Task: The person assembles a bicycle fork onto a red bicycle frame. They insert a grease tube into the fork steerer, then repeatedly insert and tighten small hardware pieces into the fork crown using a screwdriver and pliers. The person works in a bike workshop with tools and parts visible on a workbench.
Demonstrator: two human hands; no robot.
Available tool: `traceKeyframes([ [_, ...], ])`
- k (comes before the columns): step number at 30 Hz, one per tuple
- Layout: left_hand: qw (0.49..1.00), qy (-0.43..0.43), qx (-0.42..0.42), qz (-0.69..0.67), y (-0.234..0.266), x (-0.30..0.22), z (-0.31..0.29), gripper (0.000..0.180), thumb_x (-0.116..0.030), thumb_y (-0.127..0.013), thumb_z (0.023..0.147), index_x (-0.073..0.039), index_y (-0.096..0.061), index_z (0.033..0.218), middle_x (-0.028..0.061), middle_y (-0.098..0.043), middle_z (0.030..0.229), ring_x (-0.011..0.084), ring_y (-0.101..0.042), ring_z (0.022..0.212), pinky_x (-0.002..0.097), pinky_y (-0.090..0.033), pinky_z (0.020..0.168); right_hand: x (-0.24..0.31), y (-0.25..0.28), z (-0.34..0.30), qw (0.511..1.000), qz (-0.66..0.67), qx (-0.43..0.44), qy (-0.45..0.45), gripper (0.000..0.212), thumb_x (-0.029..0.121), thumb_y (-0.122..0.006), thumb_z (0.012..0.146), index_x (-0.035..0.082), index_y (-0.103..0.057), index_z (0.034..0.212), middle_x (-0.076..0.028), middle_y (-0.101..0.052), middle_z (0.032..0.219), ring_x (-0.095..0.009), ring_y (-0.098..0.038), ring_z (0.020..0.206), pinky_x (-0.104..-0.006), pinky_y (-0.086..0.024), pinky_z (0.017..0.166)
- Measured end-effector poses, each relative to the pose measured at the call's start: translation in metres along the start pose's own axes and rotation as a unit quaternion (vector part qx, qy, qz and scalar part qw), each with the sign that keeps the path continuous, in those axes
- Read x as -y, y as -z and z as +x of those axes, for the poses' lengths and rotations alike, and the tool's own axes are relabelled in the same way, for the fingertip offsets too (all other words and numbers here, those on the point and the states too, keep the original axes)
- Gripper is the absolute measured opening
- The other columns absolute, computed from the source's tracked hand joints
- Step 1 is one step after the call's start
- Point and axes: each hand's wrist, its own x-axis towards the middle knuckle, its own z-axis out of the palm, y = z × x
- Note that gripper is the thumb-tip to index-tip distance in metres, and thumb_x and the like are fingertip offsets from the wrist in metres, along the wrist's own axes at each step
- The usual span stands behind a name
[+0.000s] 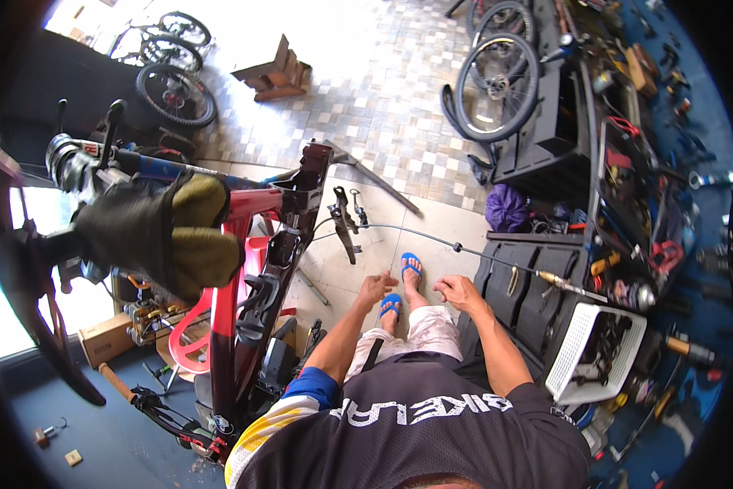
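My left hand [375,288] hovers over my lap, fingers loosely stretched toward the right, and nothing shows in it. Across from it, apart, my right hand [459,292] has its fingers curled in; whatever they may pinch is too small to make out. To the left of my hands stands a red and black bicycle frame [240,269] with its open tube end facing up. A thin dark cable [419,233] runs from near the frame over to the right, above both hands. It leads toward a slim tool with a brass-coloured part [550,277].
A repair stand clamp with a dark glove-like cover [130,232] rises at the left. On the right are a black ribbed bench top [497,285], a white basket of parts [558,375] and a tool wall. Bicycle wheels [497,88] and a wooden step [277,72] stand farther off.
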Motion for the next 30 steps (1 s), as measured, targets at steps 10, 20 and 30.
traceKeyframes([
  [10,0.88,0.017,0.34,-0.331,-0.083,0.02,-0.102,0.106,-0.087,-0.021,0.09,-0.005,-0.034,0.156,0.0126,-0.037,0.16,0.0316,-0.039,0.145,0.0489,-0.031,0.118,0.065,-0.106,-0.109,0.906,-0.076,-0.287,0.301,0.067,0.056,-0.052,0.099,0.012,-0.05,0.149,-0.018,-0.062,0.135,-0.037,-0.057,0.125,-0.0457,-0.042,0.107],
  [20,0.897,-0.143,0.396,-0.131,-0.146,-0.067,-0.268,0.119,-0.093,-0.015,0.084,-0.003,-0.016,0.161,0.0153,-0.02,0.168,0.0334,-0.017,0.155,0.0483,-0.013,0.125,-0.001,-0.089,-0.165,0.839,0.154,-0.515,0.086,0.069,0.042,-0.052,0.102,-0.005,-0.037,0.151,-0.031,-0.05,0.143,-0.046,-0.045,0.136,-0.042,-0.038,0.113],
  [30,0.627,-0.63,0.053,0.455,-0.223,-0.097,-0.215,0.063,-0.053,-0.046,0.101,-0.014,-0.049,0.15,0.0209,-0.032,0.162,0.0383,-0.033,0.148,0.0541,-0.016,0.122,0.02,-0.068,-0.3,0.61,0.738,-0.097,0.273,0.101,0.086,-0.02,0.09,0.013,-0.027,0.16,-0.014,-0.034,0.16,-0.028,-0.042,0.142,-0.0455,-0.034,0.116],
])
